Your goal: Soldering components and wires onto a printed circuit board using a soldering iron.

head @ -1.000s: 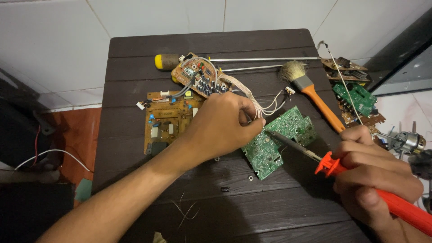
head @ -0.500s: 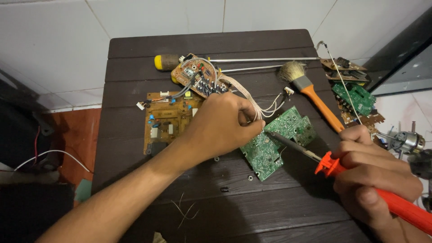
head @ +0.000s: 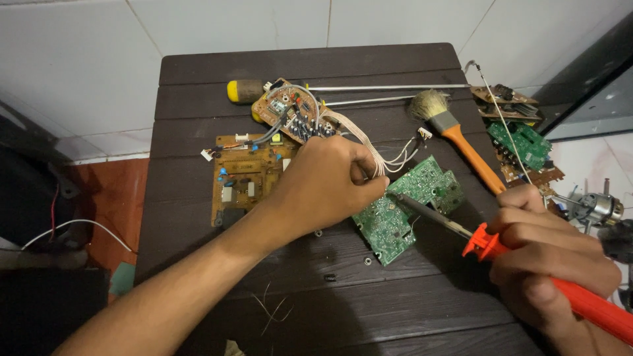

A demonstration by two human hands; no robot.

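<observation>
The left hand (head: 326,184) pinches white wires (head: 389,155) just above the green board (head: 405,207). The right hand (head: 550,264) grips a red soldering iron (head: 527,267). Its long tip slants up-left onto the board.

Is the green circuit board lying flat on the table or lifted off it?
Flat: the green circuit board rests on the dark wooden table, left hand at its edge, soldering iron tip on it.

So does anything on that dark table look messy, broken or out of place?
A little. Small loose screws or nuts lie scattered on the table below the green circuit board, and thin wire offcuts sit near the front edge. At the right edge, more boards are stacked, overhanging the tabletop.
</observation>
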